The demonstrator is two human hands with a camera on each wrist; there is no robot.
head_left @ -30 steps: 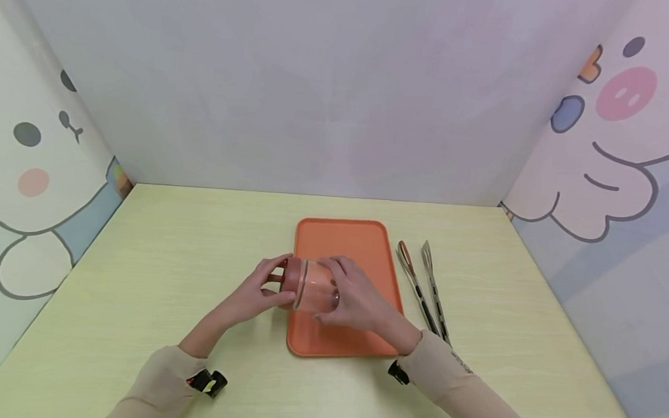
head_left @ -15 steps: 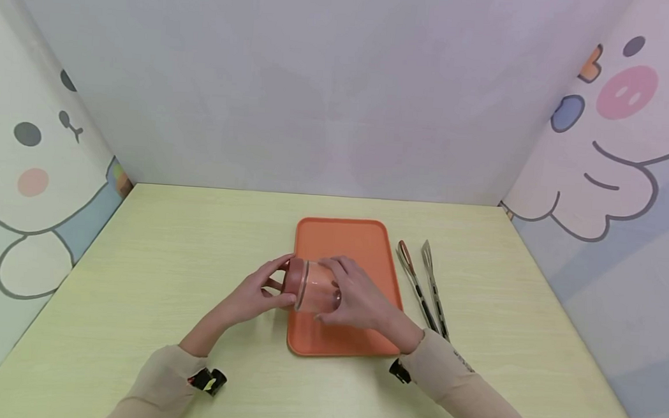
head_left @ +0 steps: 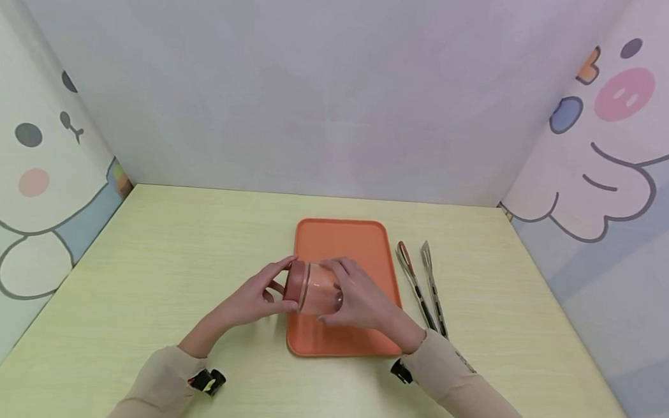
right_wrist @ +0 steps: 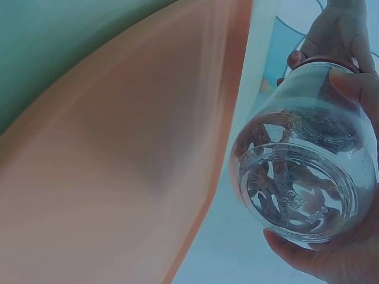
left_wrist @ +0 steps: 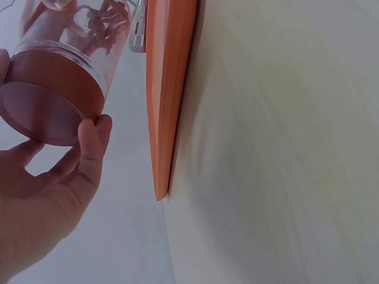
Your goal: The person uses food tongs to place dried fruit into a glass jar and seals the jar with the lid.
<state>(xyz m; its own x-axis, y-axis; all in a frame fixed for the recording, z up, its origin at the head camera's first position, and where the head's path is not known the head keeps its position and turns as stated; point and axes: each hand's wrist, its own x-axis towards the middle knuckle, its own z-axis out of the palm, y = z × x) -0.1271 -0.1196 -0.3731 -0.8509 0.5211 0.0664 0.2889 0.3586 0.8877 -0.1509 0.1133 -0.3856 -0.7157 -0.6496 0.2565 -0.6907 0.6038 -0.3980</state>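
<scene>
A clear jar (head_left: 319,291) with a reddish-brown lid (head_left: 295,284) lies sideways in the air over an orange tray (head_left: 341,235). My left hand (head_left: 257,297) grips the lid, fingertips and thumb around its rim. My right hand (head_left: 357,300) holds the jar's body near its base from the right, fingers on the far side and thumb on the near side. In the left wrist view the lid (left_wrist: 50,92) is on the jar. Brown pieces (left_wrist: 109,22) show inside, their kind unclear. Raised marks are on the jar's bottom (right_wrist: 296,192) in the right wrist view.
A pair of metal utensils, possibly tongs (head_left: 418,291), lies to the right of the tray, partly hidden behind the right sleeve. The pale yellow table (head_left: 207,227) meets a grey back wall (head_left: 316,137) and cartoon-printed side walls.
Both hands and the jar have shifted slightly to the right and toward me. The left fingers stay on the lid, and the right hand keeps its hold on the body.
</scene>
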